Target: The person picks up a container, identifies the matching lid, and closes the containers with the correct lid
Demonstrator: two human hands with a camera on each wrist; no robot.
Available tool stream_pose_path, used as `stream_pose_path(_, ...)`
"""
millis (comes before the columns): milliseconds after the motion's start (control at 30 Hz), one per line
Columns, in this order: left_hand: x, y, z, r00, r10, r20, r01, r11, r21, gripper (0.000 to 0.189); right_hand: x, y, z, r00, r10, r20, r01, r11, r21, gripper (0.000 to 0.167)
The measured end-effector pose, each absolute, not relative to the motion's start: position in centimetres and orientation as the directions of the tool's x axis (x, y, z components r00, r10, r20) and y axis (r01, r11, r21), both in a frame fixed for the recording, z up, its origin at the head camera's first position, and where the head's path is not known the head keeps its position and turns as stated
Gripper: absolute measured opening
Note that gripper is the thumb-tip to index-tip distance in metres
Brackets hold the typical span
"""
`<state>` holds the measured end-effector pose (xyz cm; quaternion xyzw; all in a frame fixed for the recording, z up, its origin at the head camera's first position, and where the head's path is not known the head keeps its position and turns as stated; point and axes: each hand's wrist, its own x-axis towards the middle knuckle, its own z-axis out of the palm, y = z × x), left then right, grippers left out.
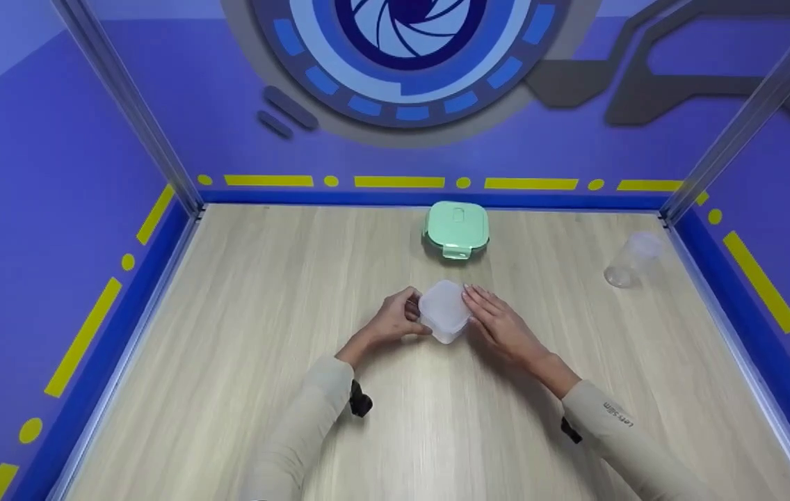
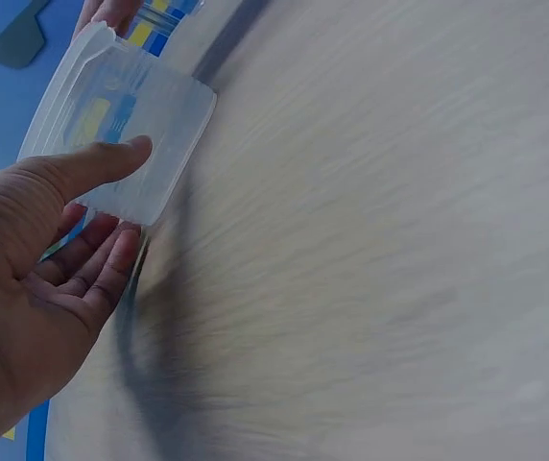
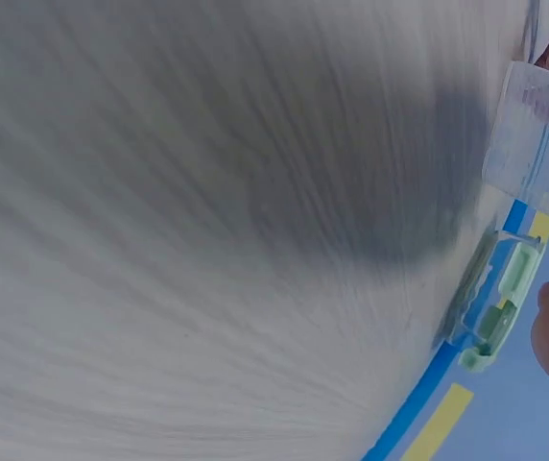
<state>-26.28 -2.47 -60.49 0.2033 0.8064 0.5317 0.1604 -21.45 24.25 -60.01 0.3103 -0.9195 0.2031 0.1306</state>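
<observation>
A translucent plastic food container (image 1: 445, 309) with a frosted, rounded-square lid is between both hands near the middle of the table. My left hand (image 1: 397, 314) holds it from the left. In the left wrist view, the thumb (image 2: 111, 163) lies along its side wall and the other fingers curl beside its lower edge. From the right, my right hand (image 1: 503, 325) lays nearly straight fingers against the lid's right edge. In the right wrist view, the container (image 3: 534, 144) shows at the right border, and most of that hand is cut off.
Behind the container, a food box with a mint-green clip lid (image 1: 457, 226) stands near the back wall. A clear cylindrical jar with a whitish top (image 1: 631, 261) is at the back right. Blue panels with yellow markings enclose the wood-grain table (image 1: 263, 292) on the back and sides.
</observation>
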Motion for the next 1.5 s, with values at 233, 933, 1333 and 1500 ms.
stream_pose_path(233,-26.6,-1.8,-60.9,-0.848,0.530,0.012,0.235,0.355,0.905,0.072,-21.6,24.3,-59.8,-0.847,-0.438,0.302,-0.530,0.747,-0.402,0.048)
stream_pose_path(933,-27.4,-2.3,-60.3,-0.801,0.597,-0.050,0.098,0.213,0.972,0.094,-22.8,23.8,-59.0,-0.842,-0.491,0.222,-0.538,0.736,-0.411,0.070)
stream_pose_path(1333,-27.3,-1.9,-60.7,-0.821,0.570,-0.024,0.092,0.174,0.980,0.091,-22.0,22.0,-58.1,-0.811,-0.503,0.299,-0.584,0.654,-0.481,0.051)
stream_pose_path(1500,-27.2,-1.9,-60.7,-0.828,0.561,-0.002,0.112,0.168,0.979,0.090,-21.5,21.5,-58.5,-0.750,-0.596,0.286,-0.661,0.655,-0.367,0.059)
